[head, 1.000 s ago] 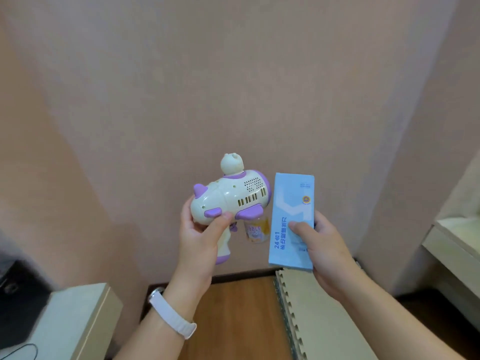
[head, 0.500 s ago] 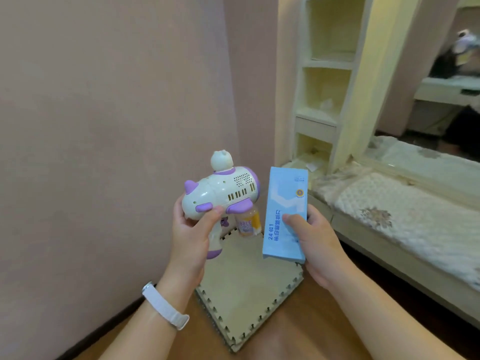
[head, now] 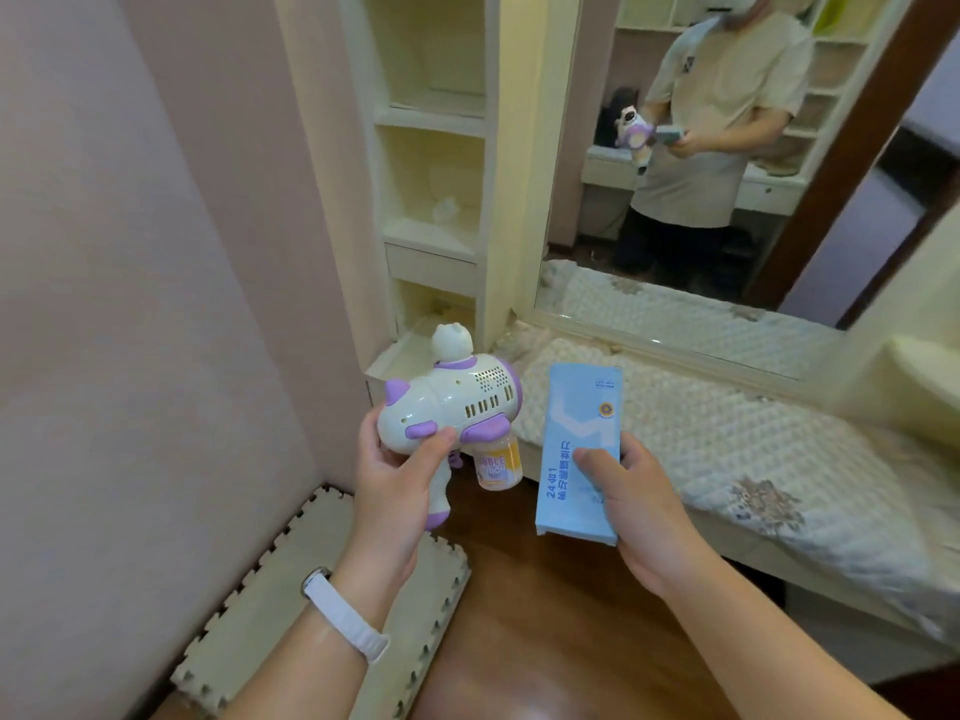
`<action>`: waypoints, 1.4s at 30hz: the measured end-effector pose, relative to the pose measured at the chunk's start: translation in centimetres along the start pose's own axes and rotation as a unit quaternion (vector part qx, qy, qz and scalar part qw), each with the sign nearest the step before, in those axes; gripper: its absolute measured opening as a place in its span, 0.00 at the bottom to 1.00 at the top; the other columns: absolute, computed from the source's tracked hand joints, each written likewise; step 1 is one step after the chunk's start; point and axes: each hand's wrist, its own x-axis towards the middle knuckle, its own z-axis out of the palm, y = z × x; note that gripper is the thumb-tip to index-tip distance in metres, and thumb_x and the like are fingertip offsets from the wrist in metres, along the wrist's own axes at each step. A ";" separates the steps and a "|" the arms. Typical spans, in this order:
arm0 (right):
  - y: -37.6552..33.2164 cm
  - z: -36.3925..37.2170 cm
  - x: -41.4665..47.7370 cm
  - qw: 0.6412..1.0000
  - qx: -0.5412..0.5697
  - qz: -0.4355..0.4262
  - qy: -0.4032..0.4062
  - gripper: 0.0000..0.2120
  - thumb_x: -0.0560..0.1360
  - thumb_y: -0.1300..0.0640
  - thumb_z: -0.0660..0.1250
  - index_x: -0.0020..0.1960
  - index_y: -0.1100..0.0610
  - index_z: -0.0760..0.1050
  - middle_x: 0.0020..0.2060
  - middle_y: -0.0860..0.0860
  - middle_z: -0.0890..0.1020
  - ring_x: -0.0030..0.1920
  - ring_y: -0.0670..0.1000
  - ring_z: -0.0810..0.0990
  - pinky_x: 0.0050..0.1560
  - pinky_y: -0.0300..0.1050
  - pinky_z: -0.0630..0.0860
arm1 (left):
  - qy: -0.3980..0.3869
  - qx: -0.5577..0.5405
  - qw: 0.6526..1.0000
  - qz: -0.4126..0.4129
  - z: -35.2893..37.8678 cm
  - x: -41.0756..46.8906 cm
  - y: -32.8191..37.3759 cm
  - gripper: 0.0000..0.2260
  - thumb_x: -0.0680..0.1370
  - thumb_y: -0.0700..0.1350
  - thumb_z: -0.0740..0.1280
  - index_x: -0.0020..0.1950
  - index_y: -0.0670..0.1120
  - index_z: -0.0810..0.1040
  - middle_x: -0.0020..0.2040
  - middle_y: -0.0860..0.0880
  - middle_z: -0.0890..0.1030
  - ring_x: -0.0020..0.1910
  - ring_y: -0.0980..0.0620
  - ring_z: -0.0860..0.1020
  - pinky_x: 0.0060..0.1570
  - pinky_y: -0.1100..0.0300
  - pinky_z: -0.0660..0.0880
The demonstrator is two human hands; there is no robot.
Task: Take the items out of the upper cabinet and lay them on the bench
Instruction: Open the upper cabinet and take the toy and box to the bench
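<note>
Turned since the earlier frame from the pink wall toward the padded tabletop (head: 727,449), the left hand (head: 395,491) grips a toy bubble gun (head: 447,407) and the right hand (head: 639,501) a blue box (head: 579,454), both carried just short of it, neither laid down yet.

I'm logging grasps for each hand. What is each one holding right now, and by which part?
The left hand holds the toy bubble gun by its handle, thumb on the body. The right hand grips the blue box by its lower end.
</note>
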 end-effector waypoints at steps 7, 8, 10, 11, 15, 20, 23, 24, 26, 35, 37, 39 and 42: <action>-1.1 1.3 6.9 0.998 -0.015 -0.008 0.066 0.07 0.77 0.59 0.66 0.54 0.52 0.77 0.49 0.56 0.84 0.47 0.59 0.85 0.48 0.67 0.80 | -0.036 -0.008 0.999 -0.040 1.7 9.5 -1.9 0.21 0.73 0.35 0.72 0.63 0.50 0.73 0.53 0.49 0.83 0.43 0.53 0.84 0.47 0.48 0.81; -0.9 1.0 7.5 0.997 -0.016 -0.004 0.074 0.07 0.77 0.59 0.66 0.55 0.52 0.77 0.49 0.56 0.84 0.47 0.59 0.85 0.49 0.67 0.80 | -0.040 -0.005 0.998 -0.043 2.3 10.4 -2.3 0.22 0.73 0.35 0.73 0.63 0.50 0.73 0.53 0.49 0.83 0.45 0.52 0.84 0.48 0.48 0.81; -0.8 0.2 8.7 0.996 -0.013 0.005 0.091 0.08 0.77 0.58 0.66 0.55 0.51 0.77 0.50 0.54 0.85 0.48 0.58 0.85 0.50 0.66 0.80 | -0.050 0.006 0.998 -0.047 3.6 11.9 -3.1 0.22 0.73 0.36 0.73 0.64 0.50 0.72 0.53 0.49 0.83 0.45 0.53 0.83 0.48 0.48 0.81; -0.8 -0.2 9.3 0.995 -0.009 0.008 0.100 0.07 0.77 0.58 0.66 0.55 0.50 0.77 0.50 0.54 0.85 0.48 0.57 0.85 0.51 0.65 0.80 | -0.056 0.011 0.997 -0.050 4.4 12.6 -3.4 0.22 0.74 0.36 0.73 0.64 0.50 0.72 0.52 0.49 0.83 0.44 0.55 0.83 0.46 0.51 0.81; -1.4 -2.5 13.2 0.992 -0.005 0.009 0.127 0.06 0.78 0.58 0.66 0.54 0.51 0.77 0.49 0.53 0.85 0.46 0.56 0.85 0.50 0.61 0.81 | -0.079 0.019 0.995 -0.058 7.7 15.6 -5.2 0.21 0.74 0.36 0.72 0.64 0.50 0.72 0.44 0.56 0.84 0.39 0.59 0.83 0.40 0.60 0.80; -1.4 -6.2 19.5 0.992 -0.020 0.019 0.120 0.06 0.78 0.59 0.66 0.53 0.51 0.77 0.47 0.53 0.85 0.45 0.56 0.85 0.48 0.58 0.82 | -0.060 0.043 0.995 -0.073 12.3 19.3 -8.1 0.23 0.73 0.37 0.73 0.65 0.50 0.71 0.48 0.52 0.84 0.41 0.54 0.83 0.40 0.55 0.81; -1.6 -9.1 24.5 0.993 -0.026 0.029 0.111 0.05 0.77 0.59 0.65 0.52 0.52 0.77 0.48 0.55 0.84 0.45 0.56 0.85 0.43 0.53 0.80 | -0.029 0.096 0.993 -0.068 15.9 21.2 -9.7 0.23 0.73 0.40 0.74 0.64 0.53 0.71 0.48 0.53 0.83 0.42 0.54 0.83 0.32 0.60 0.79; -1.8 -10.2 26.1 0.994 -0.028 0.036 0.103 0.05 0.77 0.60 0.65 0.52 0.53 0.77 0.48 0.55 0.84 0.45 0.56 0.84 0.43 0.53 0.79 | -0.017 0.113 0.991 -0.073 17.1 21.8 -10.1 0.23 0.73 0.42 0.74 0.64 0.55 0.71 0.49 0.55 0.82 0.44 0.54 0.82 0.32 0.59 0.79; -2.1 -12.4 29.1 0.995 -0.025 0.048 0.087 0.05 0.77 0.60 0.65 0.52 0.54 0.77 0.47 0.55 0.84 0.44 0.56 0.84 0.41 0.52 0.79 | 0.000 0.136 0.987 -0.091 19.7 23.0 -10.7 0.22 0.73 0.46 0.74 0.63 0.58 0.70 0.50 0.57 0.81 0.48 0.54 0.81 0.35 0.51 0.80; -1.0 -18.0 40.6 0.995 -0.041 0.094 0.017 0.06 0.77 0.62 0.66 0.53 0.56 0.76 0.46 0.54 0.83 0.43 0.54 0.84 0.38 0.46 0.77 | 0.073 0.155 0.976 -0.132 27.5 27.7 -14.8 0.18 0.73 0.48 0.73 0.56 0.64 0.70 0.54 0.51 0.81 0.49 0.46 0.82 0.33 0.50 0.76; -0.4 -18.0 42.3 0.993 -0.037 0.111 0.003 0.06 0.77 0.60 0.67 0.53 0.53 0.76 0.47 0.54 0.83 0.44 0.54 0.84 0.37 0.46 0.76 | 0.091 0.141 0.975 -0.147 27.9 28.7 -15.9 0.19 0.71 0.49 0.75 0.54 0.66 0.72 0.55 0.49 0.82 0.50 0.42 0.82 0.33 0.51 0.76; 0.5 -17.7 43.8 0.991 -0.040 0.125 -0.010 0.06 0.77 0.60 0.67 0.53 0.52 0.75 0.48 0.53 0.83 0.45 0.54 0.84 0.36 0.45 0.76 | 0.110 0.131 0.973 -0.156 28.2 29.9 -17.1 0.20 0.68 0.52 0.75 0.53 0.67 0.72 0.56 0.48 0.81 0.52 0.39 0.81 0.33 0.51 0.76; 2.4 -17.0 46.0 0.987 -0.042 0.157 -0.011 0.07 0.77 0.60 0.67 0.55 0.53 0.74 0.50 0.54 0.82 0.47 0.54 0.84 0.42 0.50 0.80 | 0.136 0.138 0.967 -0.164 28.2 31.4 -19.2 0.19 0.70 0.51 0.75 0.54 0.67 0.71 0.55 0.50 0.81 0.53 0.41 0.81 0.31 0.53 0.76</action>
